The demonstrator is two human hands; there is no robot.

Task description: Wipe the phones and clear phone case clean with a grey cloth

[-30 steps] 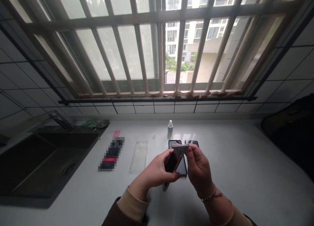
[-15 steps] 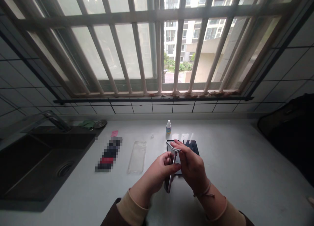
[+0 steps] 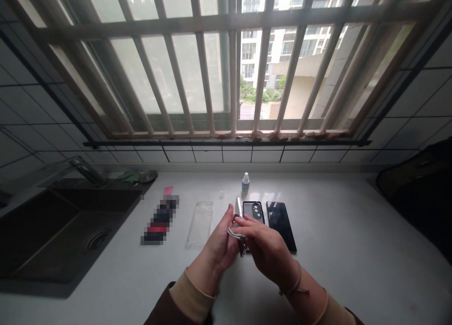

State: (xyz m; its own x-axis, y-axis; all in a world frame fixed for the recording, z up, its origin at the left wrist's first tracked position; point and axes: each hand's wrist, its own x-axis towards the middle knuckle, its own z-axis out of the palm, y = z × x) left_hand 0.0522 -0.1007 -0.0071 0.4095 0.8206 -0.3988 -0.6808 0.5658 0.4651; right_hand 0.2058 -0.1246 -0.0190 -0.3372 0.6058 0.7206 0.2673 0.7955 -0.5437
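Note:
My left hand (image 3: 218, 245) is closed around a phone (image 3: 238, 206) held up on edge above the counter, its thumb pointing away from me. A folded pale cloth (image 3: 234, 234) is pressed to the phone by the fingers of my right hand (image 3: 270, 247), near the end closer to me. Partly behind my right hand lies a black phone case (image 3: 249, 209) with camera cut-outs. To the right, a second dark phone (image 3: 281, 224) rests flat. A clear phone case (image 3: 200, 224) lies left of my hands.
A small white-capped bottle (image 3: 245, 185) stands behind the case. Further left are a pink paper piece (image 3: 168, 190) and a pixelated dark strip (image 3: 160, 221). A sink (image 3: 70, 221) with a faucet (image 3: 88, 172) fills the left; a black bag-like object (image 3: 420, 188) sits right.
The phone has been lifted away from me and turned. The cloth and my right hand have gone from its far end toward its near end, uncovering the black case.

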